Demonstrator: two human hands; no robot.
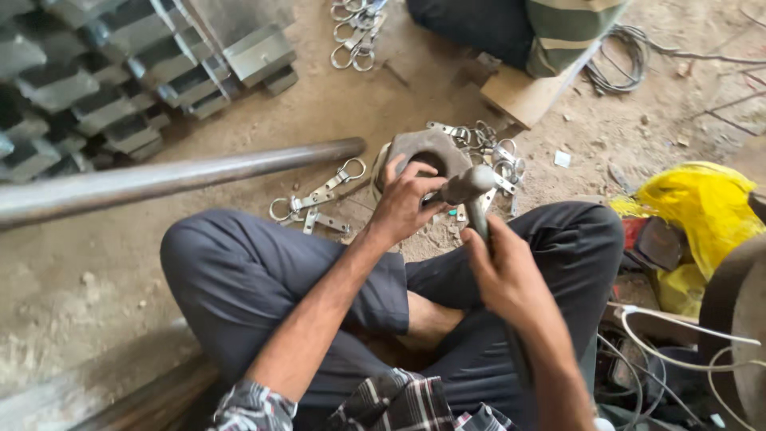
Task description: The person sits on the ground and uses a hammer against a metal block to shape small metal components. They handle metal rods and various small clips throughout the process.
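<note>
I sit cross-legged on a dirt floor. My right hand (503, 275) grips the handle of a steel hammer (471, 191), whose head hangs just above a thick metal ring block (423, 150) on the ground. My left hand (403, 199) rests on the near rim of that block, fingers curled over something small that I cannot make out. Several flat metal latch pieces with rings (315, 203) lie on the floor to the left of the block, and more of them (495, 156) are piled to its right.
A long steel pipe (175, 177) runs across the left. Stacked metal brackets (120, 72) fill the top left. Another seated person (527, 28) is at the top, beside a wooden block (523, 96). A yellow plastic bag (702, 211) and cables (678, 343) lie at the right.
</note>
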